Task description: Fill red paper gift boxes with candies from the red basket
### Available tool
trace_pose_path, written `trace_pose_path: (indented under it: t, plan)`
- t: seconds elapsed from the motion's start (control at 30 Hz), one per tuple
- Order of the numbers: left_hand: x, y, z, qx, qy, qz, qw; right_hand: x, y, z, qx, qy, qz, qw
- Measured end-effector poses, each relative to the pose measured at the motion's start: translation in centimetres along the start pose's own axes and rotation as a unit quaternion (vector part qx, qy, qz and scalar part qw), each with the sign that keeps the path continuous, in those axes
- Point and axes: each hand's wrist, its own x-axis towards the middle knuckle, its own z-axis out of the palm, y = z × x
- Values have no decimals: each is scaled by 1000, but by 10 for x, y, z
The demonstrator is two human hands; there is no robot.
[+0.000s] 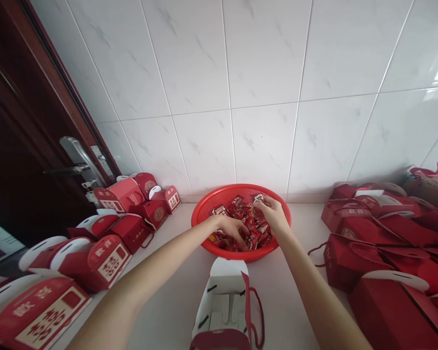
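A red plastic basket holds several small red wrapped snack packets. My left hand reaches into it from the left, fingers apart and bent down among the packets, its fingertips partly hidden. At the basket's right side, my right hand pinches a small white-and-brown wrapped packet between thumb and fingers, just above the pile. In front of the basket stands an open gift box, white inside with a red cord handle. No contents show in it.
Red gift boxes with white printed labels stand in rows on the left. More red boxes crowd the right side. A white tiled wall rises right behind the basket. A dark door with a metal handle is at the left.
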Motion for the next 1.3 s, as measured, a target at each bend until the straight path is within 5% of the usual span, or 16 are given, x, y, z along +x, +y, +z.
trace_pose_path:
  t: [0.23,0.43,0.53,1.0,1.3]
  plan:
    - [-4,-7,-9,-16,114,38,993,3,1,1,8,8,8,1000]
    - [-6,-20,-23,-55,295,51,953,4,0,-1,15,16,11,1000]
    - [-4,-25,-24,-72,335,38,939,3,0,-1,16,16,11,1000]
    - [-6,-22,-19,-83,314,11,946,2,-3,-3,33,0,42,999]
    - [-10,-24,-14,-19,253,-71,965,2,-2,-4,33,-9,47,998]
